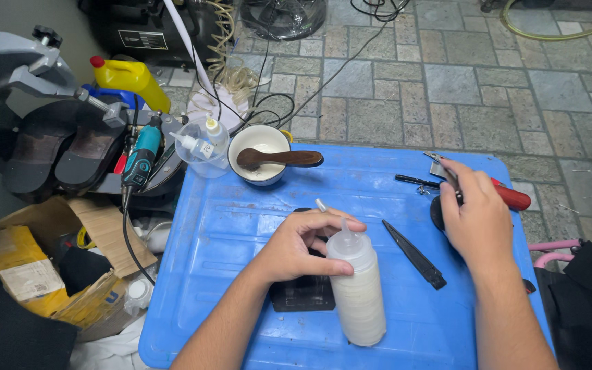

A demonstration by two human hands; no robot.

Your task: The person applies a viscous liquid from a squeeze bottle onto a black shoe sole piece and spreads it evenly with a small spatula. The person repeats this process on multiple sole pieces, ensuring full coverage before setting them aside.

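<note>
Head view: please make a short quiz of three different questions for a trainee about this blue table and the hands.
1. True or false: the left hand holds the white squeeze bottle.
2. What lies across the white bowl? A) a wooden spoon B) a knife C) a brush
3. Which thing lies on the blue table between the bottle and the right hand?

Key: 1 true. 2 A, the wooden spoon. 3 the slim black tool.

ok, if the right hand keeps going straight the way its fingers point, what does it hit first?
The right hand points up-left toward the table's far edge. First in line is likely the thin black pen-like tool, just past the fingertips; depth is unclear, so it might pass above it.
</note>
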